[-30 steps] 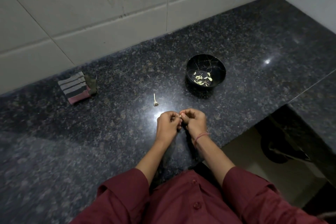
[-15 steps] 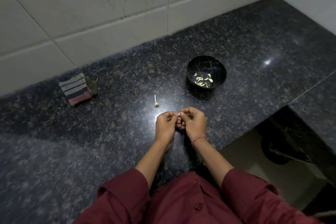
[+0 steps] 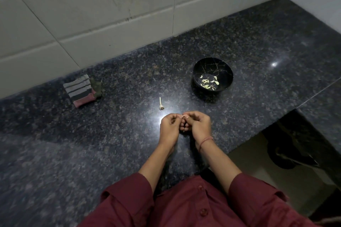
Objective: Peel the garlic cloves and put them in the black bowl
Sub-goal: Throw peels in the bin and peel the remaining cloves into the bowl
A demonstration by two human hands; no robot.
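Left grip [image 3: 168, 127] and right grip [image 3: 198, 125]: fingers curled, tips meeting, both pinching one small pale garlic clove [image 3: 183, 115] between them, held just above the surface [image 3: 258, 42]. The clove is too small to tell whether it has skin on it. Right wrist carries a red thread band [image 3: 205, 140]; maroon sleeves [image 3: 129, 195] sit below.

Surface: dark speckled polished stone, with a bright glare patch just beyond the left grip.

Black bowl [image 3: 197, 83]: upright, beyond and to the right of the grips, apart from them; holds a few pale peeled cloves [image 3: 208, 82].

Garlic stalk [image 3: 161, 104]: bare, lying just beyond the left grip.

Striped cloth [image 3: 81, 90]: folded, well left of the grips, near the wall.

Wall [image 3: 92, 14]: pale oblong tiles, stained at one joint, along the surface's far edge.

Floor [image 3: 249, 162]: pale, seen past the surface's edge to the right of the right grip.
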